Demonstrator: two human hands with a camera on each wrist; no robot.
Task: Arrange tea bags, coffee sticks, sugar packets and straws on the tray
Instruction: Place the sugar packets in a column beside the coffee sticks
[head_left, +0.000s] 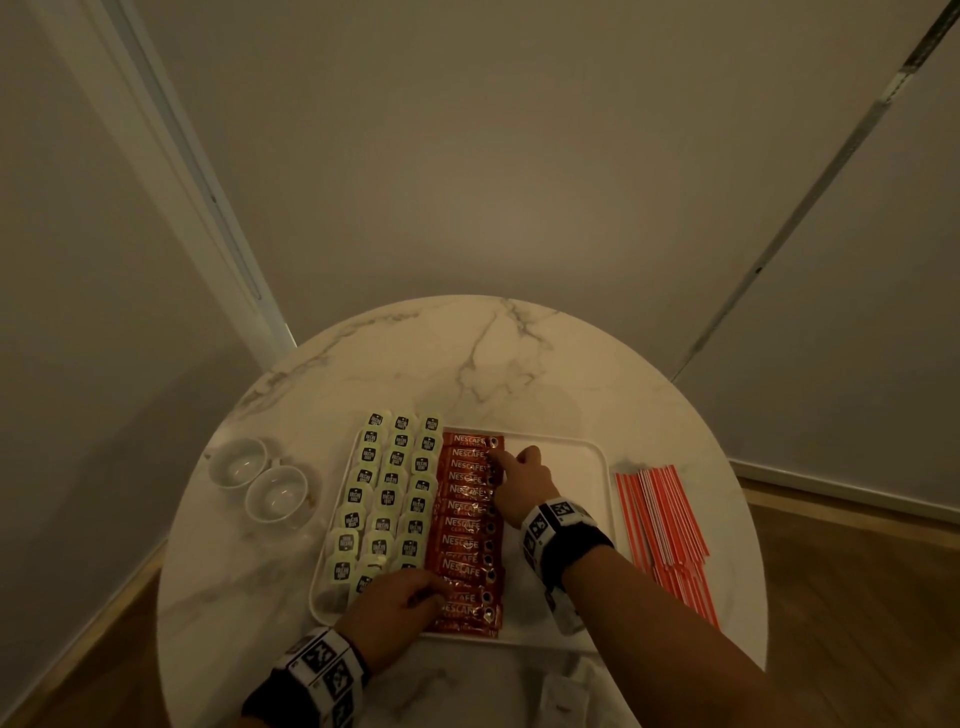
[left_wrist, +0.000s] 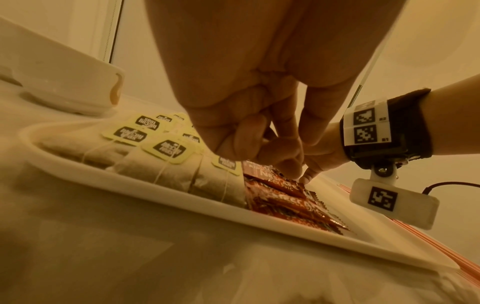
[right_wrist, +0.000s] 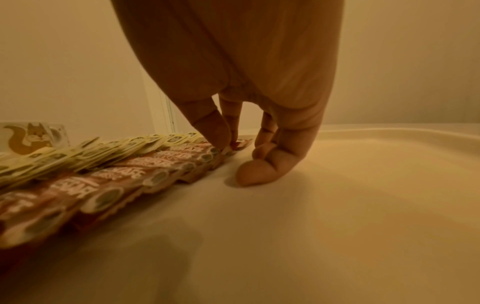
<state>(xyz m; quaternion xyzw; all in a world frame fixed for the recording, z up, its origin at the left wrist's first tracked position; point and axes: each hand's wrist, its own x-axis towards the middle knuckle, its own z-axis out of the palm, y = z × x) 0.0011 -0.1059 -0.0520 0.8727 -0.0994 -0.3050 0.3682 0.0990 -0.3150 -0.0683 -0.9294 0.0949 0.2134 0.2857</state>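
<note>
Coffee sticks (head_left: 466, 535), red foil sachets, are laid as an overlapping column down the middle of the white rectangular tray (head_left: 597, 457) on the round marble counter (head_left: 415, 353). Each stick's long axis runs left to right, its printed cup end pointing right. At the near end the left hand (head_left: 397, 603) is curled, fingertips pressing a stick's left edge; the shingled column could be skewed by uneven pushing. At the far end a stick's tip is pinched by the right hand (head_left: 524, 480); lifting it could drag its neighbours.
</note>
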